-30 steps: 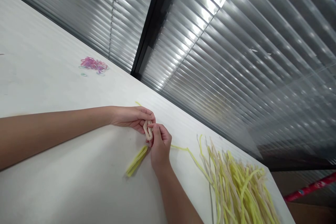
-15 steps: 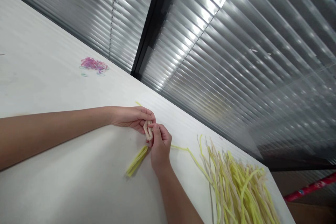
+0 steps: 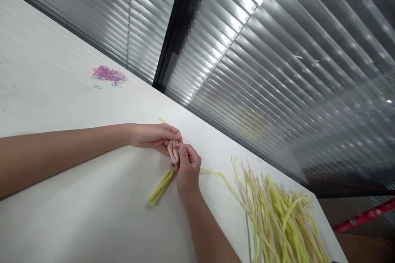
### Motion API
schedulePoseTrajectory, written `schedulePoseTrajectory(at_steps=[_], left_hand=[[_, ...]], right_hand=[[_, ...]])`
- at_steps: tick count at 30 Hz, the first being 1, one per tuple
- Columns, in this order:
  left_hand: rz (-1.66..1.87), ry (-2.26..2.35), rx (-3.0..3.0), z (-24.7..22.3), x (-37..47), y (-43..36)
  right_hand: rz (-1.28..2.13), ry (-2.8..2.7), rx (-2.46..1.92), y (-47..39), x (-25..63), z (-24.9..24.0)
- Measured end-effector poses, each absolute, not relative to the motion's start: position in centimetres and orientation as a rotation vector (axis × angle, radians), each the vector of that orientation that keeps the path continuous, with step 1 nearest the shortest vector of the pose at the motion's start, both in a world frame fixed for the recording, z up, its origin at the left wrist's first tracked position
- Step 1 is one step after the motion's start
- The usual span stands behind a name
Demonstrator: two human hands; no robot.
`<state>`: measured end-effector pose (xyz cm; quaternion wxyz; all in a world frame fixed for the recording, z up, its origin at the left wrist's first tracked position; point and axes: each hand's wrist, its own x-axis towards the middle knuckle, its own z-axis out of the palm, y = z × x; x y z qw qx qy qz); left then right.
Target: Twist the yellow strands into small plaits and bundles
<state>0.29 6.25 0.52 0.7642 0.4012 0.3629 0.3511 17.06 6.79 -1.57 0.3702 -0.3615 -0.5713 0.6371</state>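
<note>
A cream-coloured length of yarn [image 3: 173, 154], bent into a loop, is pinched between my two hands over the white table. My left hand [image 3: 157, 136] comes in from the left with its fingers closed on the upper part of the loop. From below, my right hand [image 3: 189, 168] grips the loop's right side between thumb and fingers. Just under the hands lies a short folded yellow yarn bundle [image 3: 161, 188]; its upper end is beside my right hand. The fingertips partly hide the loop.
Many yellow and cream yarn strands [image 3: 284, 222] lie in a heap at the right, one yellow strand [image 3: 226, 183] reaching toward my right hand. Small pink and purple elastic bands [image 3: 108, 74] are piled at the upper left. Glass with blinds [image 3: 247, 61] borders the table [image 3: 77, 197].
Hardly anything differs. Both hands keep their grip on the cream loop, and the whole view has shifted very slightly.
</note>
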Motion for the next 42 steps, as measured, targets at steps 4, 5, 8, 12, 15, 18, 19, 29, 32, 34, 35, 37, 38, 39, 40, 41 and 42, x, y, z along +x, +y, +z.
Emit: schedulePoseTrajectory(at_steps=[4, 5, 8, 12, 15, 18, 19, 29, 32, 34, 35, 37, 38, 39, 40, 41, 42], left_hand=[[0.791, 0.752, 0.846, 0.74, 0.39, 6.10], [0.802, 0.746, 0.837, 0.83, 0.42, 6.05], [0.812, 0.757, 0.820, 1.07, 0.50, 5.92], [0.799, 0.781, 0.821, 1.10, 0.49, 5.92], [0.792, 0.764, 0.828, 0.86, 0.39, 6.06], [0.772, 0.762, 0.837, 0.55, 0.27, 6.27], [0.768, 0.764, 0.840, 0.48, 0.25, 6.33], [0.777, 0.767, 0.857, 0.45, 0.40, 6.37], [0.776, 0.770, 0.852, 0.42, 0.41, 6.41], [0.771, 0.775, 0.847, 0.39, 0.38, 6.46], [0.769, 0.779, 0.845, 0.37, 0.37, 6.48], [0.770, 0.789, 0.839, 0.35, 0.35, 6.51], [0.771, 0.793, 0.835, 0.34, 0.34, 6.51], [0.771, 0.797, 0.829, 0.33, 0.35, 6.50], [0.772, 0.799, 0.823, 0.33, 0.35, 6.49], [0.772, 0.799, 0.819, 0.33, 0.36, 6.48], [0.774, 0.797, 0.816, 0.32, 0.37, 6.47]], right_hand=[[1.622, -1.485, -0.936, 6.76, 17.12, -1.59], [1.622, -1.486, -0.936, 6.75, 17.12, -1.58], [1.628, -1.487, -0.932, 6.75, 17.16, -1.59], [1.621, -1.484, -0.932, 6.80, 17.24, -1.63], [1.628, -1.478, -0.933, 6.80, 17.27, -1.57], [1.638, -1.473, -0.928, 6.79, 17.25, -1.51], [1.641, -1.474, -0.925, 6.79, 17.24, -1.51], [1.605, -1.539, -0.924, 6.87, 17.27, -1.53], [1.594, -1.554, -0.927, 6.83, 17.25, -1.57], [1.583, -1.566, -0.929, 6.85, 17.24, -1.56], [1.581, -1.574, -0.925, 6.89, 17.25, -1.53], [1.593, -1.594, -0.909, 7.01, 17.30, -1.41], [1.601, -1.607, -0.898, 7.10, 17.34, -1.33], [1.609, -1.620, -0.885, 7.19, 17.37, -1.25], [1.617, -1.632, -0.874, 7.28, 17.40, -1.18], [1.621, -1.640, -0.864, 7.35, 17.43, -1.12], [1.623, -1.645, -0.856, 7.40, 17.44, -1.07]])
